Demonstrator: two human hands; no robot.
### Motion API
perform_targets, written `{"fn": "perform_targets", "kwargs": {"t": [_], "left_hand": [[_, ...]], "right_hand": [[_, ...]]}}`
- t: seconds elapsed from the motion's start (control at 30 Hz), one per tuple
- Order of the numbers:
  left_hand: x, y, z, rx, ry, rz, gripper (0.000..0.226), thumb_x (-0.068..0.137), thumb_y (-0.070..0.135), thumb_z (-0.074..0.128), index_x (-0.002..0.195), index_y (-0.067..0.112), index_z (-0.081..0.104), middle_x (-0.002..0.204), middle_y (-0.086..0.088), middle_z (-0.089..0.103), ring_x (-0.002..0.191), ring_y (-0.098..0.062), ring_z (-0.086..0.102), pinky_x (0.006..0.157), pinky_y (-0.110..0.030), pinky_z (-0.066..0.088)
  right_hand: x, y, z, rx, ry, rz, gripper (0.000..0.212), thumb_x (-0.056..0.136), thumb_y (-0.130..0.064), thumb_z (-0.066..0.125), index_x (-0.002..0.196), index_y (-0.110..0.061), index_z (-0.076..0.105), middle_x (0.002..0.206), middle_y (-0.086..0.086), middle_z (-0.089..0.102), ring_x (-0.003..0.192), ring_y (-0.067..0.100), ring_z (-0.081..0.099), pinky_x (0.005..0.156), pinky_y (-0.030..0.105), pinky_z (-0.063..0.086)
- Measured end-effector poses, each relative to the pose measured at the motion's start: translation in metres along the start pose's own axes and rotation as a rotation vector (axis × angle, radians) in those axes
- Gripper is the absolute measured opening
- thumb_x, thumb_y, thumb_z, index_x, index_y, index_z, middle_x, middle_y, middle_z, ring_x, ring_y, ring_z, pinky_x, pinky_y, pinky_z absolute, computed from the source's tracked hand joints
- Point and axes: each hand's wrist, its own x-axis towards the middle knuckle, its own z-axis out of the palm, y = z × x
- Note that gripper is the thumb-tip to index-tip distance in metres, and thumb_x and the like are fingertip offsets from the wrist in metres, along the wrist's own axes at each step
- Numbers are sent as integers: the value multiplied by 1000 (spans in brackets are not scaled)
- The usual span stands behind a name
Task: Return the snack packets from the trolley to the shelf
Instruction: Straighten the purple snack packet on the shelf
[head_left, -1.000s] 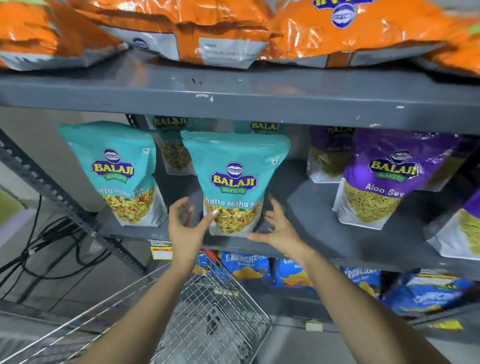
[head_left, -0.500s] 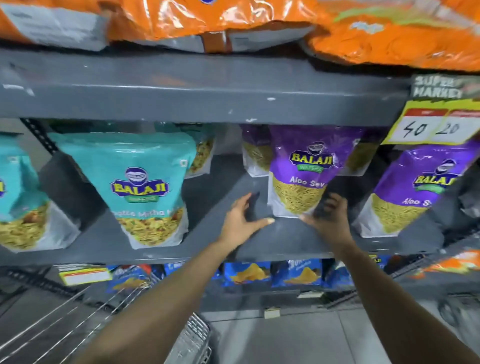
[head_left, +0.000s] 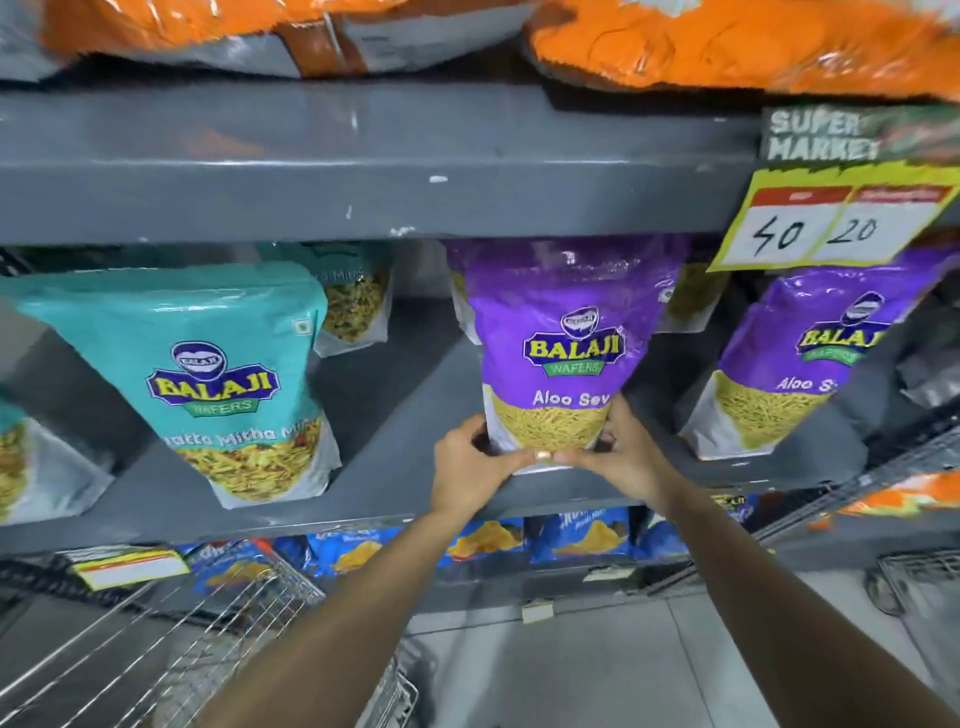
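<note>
Both hands gripped the base of the purple packet (head_left: 569, 358), upright on the middle shelf (head_left: 395, 436). Left hand (head_left: 470, 470) wrapped the lower-left corner, right hand (head_left: 626, 454) the lower-right; thumbs met along the bottom edge, touching, with a ring (head_left: 544, 455) showing there. Fingers behind the packet were hidden, and its bottom seam was covered by the thumbs. Label read "Aloo Sev", the last letter partly blocked by the right hand. A second purple packet (head_left: 810, 364) stood near on the right, its top hidden behind the price tag (head_left: 831, 218), its label cut short. More packets stood behind the front row, mostly hidden. A teal packet (head_left: 218, 379) stood well apart on the left, same shelf, its lower text blurred; another teal one (head_left: 15, 462) was cut off at the left edge. Orange bags (head_left: 727, 41) on the top shelf were cropped by the frame top and blurred. Blue packets (head_left: 587, 538) on the lower shelf were mostly hidden behind the shelf lip and forearms. Trolley (head_left: 171, 639) wire showed at lower left, cut off; its contents could not be made out. Tag showed "40" and "20"; the small print was unreadable.
</note>
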Motion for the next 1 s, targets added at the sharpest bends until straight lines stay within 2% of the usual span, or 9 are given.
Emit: {"fn": "perform_targets", "kwargs": {"t": [0.23, 0.37, 0.43, 0.5, 0.57, 0.63, 0.7, 0.9, 1.0], "left_hand": [[-9, 3, -8, 33, -7, -18, 55, 54, 43, 91, 96, 15, 70, 93, 0, 78, 87, -16, 73, 79, -35, 60], [-5, 19, -24, -89, -142, 6, 62, 61, 32, 91, 113, 19, 60, 111, 4, 74, 101, -10, 70, 80, -20, 56], [-1, 44, -37, -232, -87, 143, 61, 70, 17, 86, 123, 15, 57, 121, 3, 70, 110, -8, 65, 89, -14, 52], [5, 77, -50, -358, 24, 280, 39, 80, 13, 76, 116, 11, 62, 112, 4, 73, 103, -6, 66, 90, -17, 52], [11, 106, -58, -456, 84, 367, 9, 87, 9, 67, 95, 15, 68, 85, 12, 77, 81, 2, 67, 75, -12, 53], [15, 123, -60, -461, 125, 403, 17, 90, 4, 64, 81, 18, 68, 68, 16, 74, 65, 8, 63, 65, -7, 50], [15, 126, -59, -468, 125, 418, 14, 90, 1, 63, 82, 12, 68, 62, 17, 73, 60, 10, 61, 62, -6, 48], [15, 116, -58, -517, 116, 431, 9, 87, 9, 69, 89, 17, 71, 76, 13, 77, 72, 2, 67, 70, -13, 54], [14, 95, -54, -518, -17, 367, 37, 73, 22, 79, 106, 25, 64, 96, 15, 76, 90, 0, 70, 78, -13, 54]], "right_hand": [[-12, -13, 6, 29, -43, 15, 95, 57, -24, 91, 136, -24, 38, 124, 2, 67, 114, 17, 66, 85, 22, 56], [-14, -36, -13, 178, -91, 39, 65, 80, -11, 76, 134, -26, 44, 128, -5, 67, 119, 12, 62, 102, 37, 52], [-11, -64, -30, 407, 18, 66, 51, 85, -33, 66, 133, -30, 50, 131, -7, 64, 125, 12, 57, 109, 40, 41], [-5, -98, -44, 534, 81, 12, 42, 84, -48, 55, 122, -31, 59, 122, -6, 67, 116, 12, 61, 104, 40, 45], [2, -127, -51, 584, 163, -87, 20, 91, -36, 55, 101, -24, 68, 100, -2, 74, 91, 10, 69, 84, 32, 57], [7, -144, -51, 571, 295, -145, 16, 95, -15, 55, 84, -19, 65, 82, 5, 70, 71, 14, 66, 68, 28, 56], [8, -151, -47, 513, 362, -190, 12, 95, -8, 55, 87, -14, 61, 84, 14, 59, 73, 21, 56, 70, 33, 48], [8, -144, -43, 472, 452, -249, 14, 91, -10, 63, 81, -20, 65, 69, -10, 71, 70, 13, 58, 67, 25, 50], [6, -116, -43, 412, 322, -182, 17, 83, -17, 70, 100, -19, 65, 92, 1, 69, 90, 16, 64, 82, 27, 57]]}}
